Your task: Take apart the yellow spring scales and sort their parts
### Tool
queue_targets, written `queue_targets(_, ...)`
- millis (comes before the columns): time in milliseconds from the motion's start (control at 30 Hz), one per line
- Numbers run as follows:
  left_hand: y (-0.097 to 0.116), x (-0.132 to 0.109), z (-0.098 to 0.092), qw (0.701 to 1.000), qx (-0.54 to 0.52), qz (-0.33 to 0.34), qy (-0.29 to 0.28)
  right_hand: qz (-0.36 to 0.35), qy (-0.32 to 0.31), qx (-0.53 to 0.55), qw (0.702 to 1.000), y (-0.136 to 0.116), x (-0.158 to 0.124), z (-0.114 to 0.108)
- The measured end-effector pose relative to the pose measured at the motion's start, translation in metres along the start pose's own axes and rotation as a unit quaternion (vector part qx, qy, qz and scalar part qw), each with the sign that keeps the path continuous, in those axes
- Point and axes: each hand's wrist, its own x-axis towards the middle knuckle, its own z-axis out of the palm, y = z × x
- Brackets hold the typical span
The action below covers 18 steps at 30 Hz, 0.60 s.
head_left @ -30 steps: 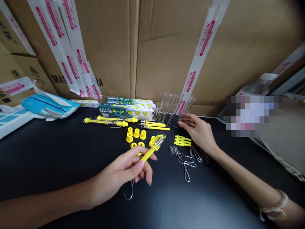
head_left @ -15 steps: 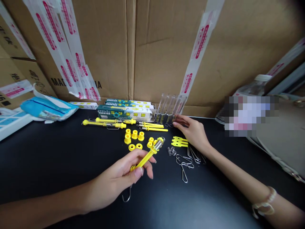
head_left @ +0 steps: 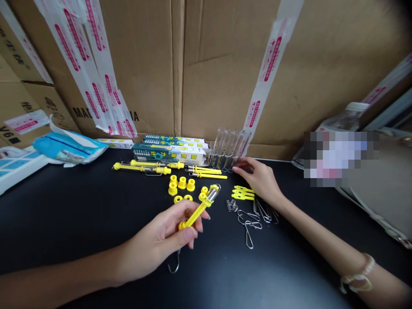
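My left hand (head_left: pixel 170 234) is closed around a yellow spring scale core (head_left: pixel 196 216), tilted up to the right. A silver spring and wire ring show at its upper end, and a wire hook (head_left: pixel 174 267) hangs below the palm. Farther off, my right hand (head_left: pixel 259 176) has thumb and fingertips pinched at the base of the rightmost of several upright clear tubes (head_left: pixel 227 148). Yellow flat tabs (head_left: pixel 243 193), small springs (head_left: pixel 231 205) and wire hooks (head_left: pixel 248 234) lie near the right wrist. Yellow collars (head_left: pixel 182 183) and rings (head_left: pixel 178 199) are beyond the left hand.
Assembled yellow spring scales (head_left: pixel 141 168) and thin yellow rods (head_left: pixel 209 174) lie before printed boxes (head_left: pixel 170 154). A blue packet (head_left: pixel 69 146) is at the left. A bottle (head_left: pixel 350 116) and a grey bag (head_left: pixel 383 184) stand right. Cardboard (head_left: pixel 219 64) walls the back.
My left hand has shifted slightly, and the hook below it has swung a little right. The right hand stays at the tubes. The whole view has moved slightly.
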Motion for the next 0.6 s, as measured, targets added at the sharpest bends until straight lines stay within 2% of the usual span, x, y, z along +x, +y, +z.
queue_targets(200,-0.001,0.001,0.002,1.000,-0.017,0.006,0.013,0.002,-0.006,0.005,1.000,-0.002,0.001,0.000)
queue_targets(333,-0.004,-0.001,0.002,0.999,-0.030,0.010,0.008,0.010,0.007,-0.001,1.000,-0.012,-0.001,-0.010)
queue_targets(500,-0.004,-0.001,0.001,0.999,-0.007,0.041,0.026,-0.009,0.028,0.034,0.999,-0.061,-0.030,-0.030)
queue_targets(600,-0.003,-0.002,0.002,0.998,-0.024,0.053,0.036,0.017,-0.067,0.120,0.990,-0.098,-0.062,-0.027)
